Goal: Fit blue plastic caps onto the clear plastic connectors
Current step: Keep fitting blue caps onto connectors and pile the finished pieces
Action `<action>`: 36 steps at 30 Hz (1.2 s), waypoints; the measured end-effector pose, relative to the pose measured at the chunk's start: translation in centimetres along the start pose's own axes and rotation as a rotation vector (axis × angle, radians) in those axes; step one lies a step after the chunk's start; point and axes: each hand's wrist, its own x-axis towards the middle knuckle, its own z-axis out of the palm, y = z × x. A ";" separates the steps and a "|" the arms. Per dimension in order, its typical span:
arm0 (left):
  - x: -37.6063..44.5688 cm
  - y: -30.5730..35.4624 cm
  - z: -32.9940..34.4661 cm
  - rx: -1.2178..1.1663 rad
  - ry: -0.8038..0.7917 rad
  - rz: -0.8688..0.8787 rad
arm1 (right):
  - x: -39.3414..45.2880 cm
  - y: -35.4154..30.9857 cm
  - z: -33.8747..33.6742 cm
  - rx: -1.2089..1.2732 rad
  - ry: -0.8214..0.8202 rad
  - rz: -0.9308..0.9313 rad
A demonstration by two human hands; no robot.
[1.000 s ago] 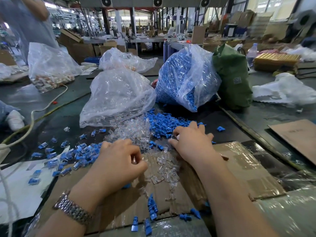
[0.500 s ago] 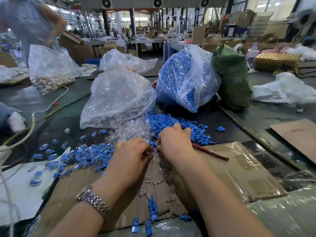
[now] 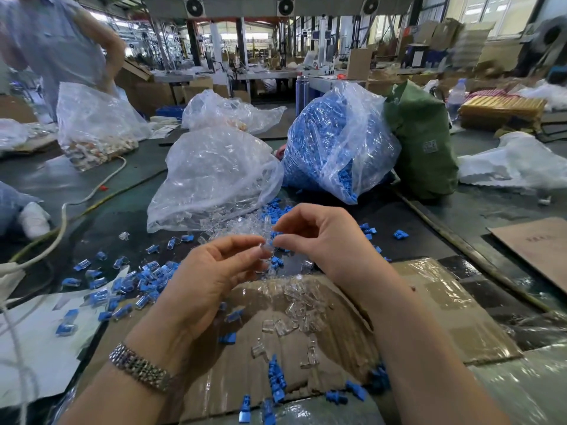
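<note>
Both hands up above the counter (image 3: 460, 216), fingertips meeting. Left hand (image 3: 214, 271) pinching a clear connector (image 3: 266, 247) between thumb and forefinger; right hand (image 3: 322, 237) pinching at its other end, blue cap there too hidden to make out. Loose clear connectors (image 3: 302, 308) on the cardboard (image 3: 429, 302) below, finished capped ones (image 3: 116, 289) scattered left, bag of blue caps (image 3: 331, 148) behind.

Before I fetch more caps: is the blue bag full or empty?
Full: the blue bag bulges with blue caps, and some spill from its mouth.
</note>
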 end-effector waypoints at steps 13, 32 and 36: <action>-0.9 0.9 1.4 -0.167 -0.066 -0.065 | -0.6 -0.2 0.6 -0.189 -0.057 -0.192; -1.1 0.9 1.0 0.070 0.019 0.070 | -0.7 -0.3 0.7 -0.304 -0.105 -0.248; -1.2 0.8 1.0 0.063 0.030 0.064 | -0.7 -0.4 0.7 -0.335 -0.108 -0.250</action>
